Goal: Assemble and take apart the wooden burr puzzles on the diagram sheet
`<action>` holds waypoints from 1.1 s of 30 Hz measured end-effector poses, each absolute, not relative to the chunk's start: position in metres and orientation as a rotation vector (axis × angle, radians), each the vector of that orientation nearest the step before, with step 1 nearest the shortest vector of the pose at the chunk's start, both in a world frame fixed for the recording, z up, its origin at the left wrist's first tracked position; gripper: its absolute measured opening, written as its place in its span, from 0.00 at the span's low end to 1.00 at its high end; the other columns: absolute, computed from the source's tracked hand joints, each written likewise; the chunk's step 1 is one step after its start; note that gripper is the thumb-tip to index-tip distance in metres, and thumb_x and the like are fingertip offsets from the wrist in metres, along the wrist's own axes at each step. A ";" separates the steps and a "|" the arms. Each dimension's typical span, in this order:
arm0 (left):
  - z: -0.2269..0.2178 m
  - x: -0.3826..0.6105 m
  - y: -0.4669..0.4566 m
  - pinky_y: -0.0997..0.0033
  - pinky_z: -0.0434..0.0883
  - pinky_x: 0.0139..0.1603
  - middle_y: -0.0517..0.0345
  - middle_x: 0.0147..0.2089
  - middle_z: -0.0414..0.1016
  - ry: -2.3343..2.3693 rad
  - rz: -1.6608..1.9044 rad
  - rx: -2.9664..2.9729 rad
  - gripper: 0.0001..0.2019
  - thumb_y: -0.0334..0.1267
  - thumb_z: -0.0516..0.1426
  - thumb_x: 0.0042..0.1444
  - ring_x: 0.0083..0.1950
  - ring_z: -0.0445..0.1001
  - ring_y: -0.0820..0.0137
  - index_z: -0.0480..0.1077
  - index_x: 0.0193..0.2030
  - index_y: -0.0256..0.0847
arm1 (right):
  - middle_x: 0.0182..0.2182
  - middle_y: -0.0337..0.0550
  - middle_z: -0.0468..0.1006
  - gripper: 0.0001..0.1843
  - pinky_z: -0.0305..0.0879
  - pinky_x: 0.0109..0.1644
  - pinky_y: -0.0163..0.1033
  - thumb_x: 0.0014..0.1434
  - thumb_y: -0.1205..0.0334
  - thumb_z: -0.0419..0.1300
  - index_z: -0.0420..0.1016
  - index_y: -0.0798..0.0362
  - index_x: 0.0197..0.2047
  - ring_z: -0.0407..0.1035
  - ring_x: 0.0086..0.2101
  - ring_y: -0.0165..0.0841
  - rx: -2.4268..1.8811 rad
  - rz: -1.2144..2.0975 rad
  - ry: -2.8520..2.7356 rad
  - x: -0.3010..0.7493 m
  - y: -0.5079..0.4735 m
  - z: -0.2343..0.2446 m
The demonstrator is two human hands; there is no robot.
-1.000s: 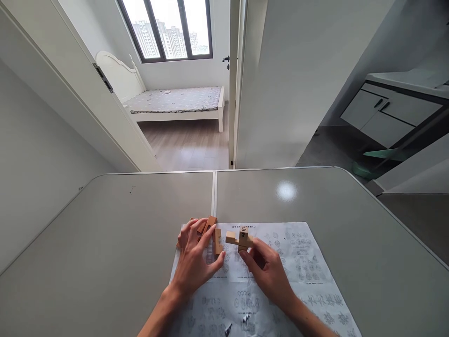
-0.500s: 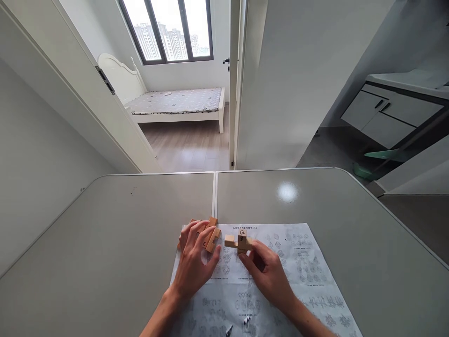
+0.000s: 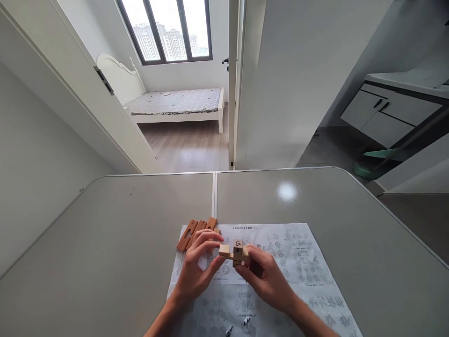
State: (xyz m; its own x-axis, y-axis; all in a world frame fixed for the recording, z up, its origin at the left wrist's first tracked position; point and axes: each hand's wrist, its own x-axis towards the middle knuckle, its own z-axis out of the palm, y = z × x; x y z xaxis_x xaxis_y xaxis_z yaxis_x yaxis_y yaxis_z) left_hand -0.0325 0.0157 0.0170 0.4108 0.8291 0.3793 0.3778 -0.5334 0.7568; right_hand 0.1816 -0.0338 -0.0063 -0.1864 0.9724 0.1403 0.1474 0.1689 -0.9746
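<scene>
Over the printed sheet, my right hand (image 3: 266, 276) pinches the right end of a small assembly of notched wooden puzzle pieces (image 3: 237, 252). One pale piece in it stands up and bears handwritten marks that look like "G" and "3". My left hand (image 3: 198, 267) has its thumb and fingers at the assembly's left end, closed on it. Just beyond my left hand lies a row of reddish-brown notched wooden pieces (image 3: 187, 235), partly covered by the fingers.
The creased instruction sheet (image 3: 315, 281) with puzzle diagrams lies on the grey table (image 3: 87, 243). Small dark scraps or printed marks (image 3: 229, 330) show near its front. Past the table are a doorway, a bed (image 3: 175, 100) and a white cabinet (image 3: 393, 112).
My left hand has left the row of loose pieces and come right and nearer to grip the assembly's left end. My right hand has brought the assembly slightly left and closer.
</scene>
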 end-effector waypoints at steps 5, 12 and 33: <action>0.019 -0.035 0.015 0.49 0.76 0.60 0.49 0.53 0.79 0.963 0.942 1.985 0.07 0.42 0.57 0.69 0.60 0.75 0.57 0.77 0.43 0.47 | 0.31 0.39 0.68 0.15 0.60 0.31 0.36 0.70 0.52 0.61 0.71 0.51 0.32 0.61 0.29 0.31 -1.022 1.307 -1.532 0.186 -0.033 -0.002; 0.022 -0.033 0.014 0.50 0.77 0.58 0.46 0.52 0.79 0.966 0.927 1.965 0.10 0.45 0.56 0.70 0.59 0.76 0.56 0.77 0.41 0.45 | 0.32 0.41 0.73 0.18 0.65 0.32 0.36 0.70 0.47 0.61 0.77 0.51 0.35 0.66 0.30 0.32 -1.002 1.369 -1.510 0.190 -0.030 0.001; 0.023 -0.024 0.009 0.52 0.76 0.54 0.55 0.40 0.81 0.944 1.017 1.962 0.08 0.37 0.64 0.64 0.52 0.76 0.60 0.69 0.35 0.45 | 0.30 0.37 0.71 0.14 0.57 0.31 0.35 0.67 0.52 0.67 0.76 0.51 0.34 0.60 0.28 0.30 -1.174 1.135 -1.481 0.182 -0.035 -0.010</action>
State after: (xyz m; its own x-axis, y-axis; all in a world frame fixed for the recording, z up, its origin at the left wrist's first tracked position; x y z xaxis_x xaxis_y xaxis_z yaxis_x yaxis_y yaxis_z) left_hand -0.0239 0.0088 0.0229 0.4201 0.8427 0.3366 0.2731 -0.4711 0.8387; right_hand 0.1824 -0.0350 -0.0101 -0.1409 0.9845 0.1045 0.1546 0.1261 -0.9799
